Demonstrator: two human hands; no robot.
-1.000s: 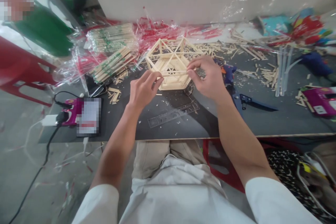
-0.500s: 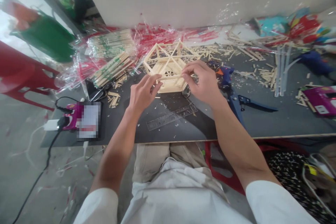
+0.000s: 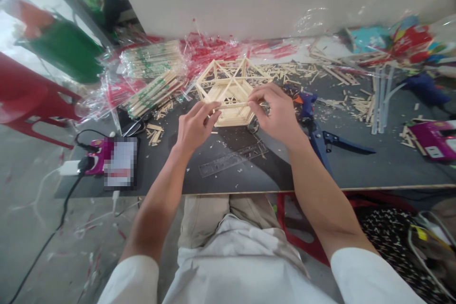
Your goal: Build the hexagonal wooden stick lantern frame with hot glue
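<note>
A pale wooden stick (image 3: 234, 105) runs level between my two hands, at the near side of a many-sided frame model (image 3: 237, 118) built of the same kind of sticks. My left hand (image 3: 195, 124) pinches its left end between thumb and fingers. At the other end, thumb and forefinger of my right hand (image 3: 275, 110) are closed on it. Whether the stick touches the model, I cannot tell. Triangular struts rise at the model's back, and its near right corner is partly behind my right hand. A clear ruler (image 3: 233, 159) lies in front of the model.
Right of my hand are a blue glue gun (image 3: 307, 103) and dark blue cutters (image 3: 322, 142). Bundled sticks (image 3: 155, 92) lie left, near a phone (image 3: 121, 164) and a purple power strip (image 3: 96, 157). Clear glue sticks (image 3: 383, 99) and stick offcuts (image 3: 361, 102) lie farther right.
Both hands keep their pinch on the stick and have barely moved. The view has shifted very slightly.
</note>
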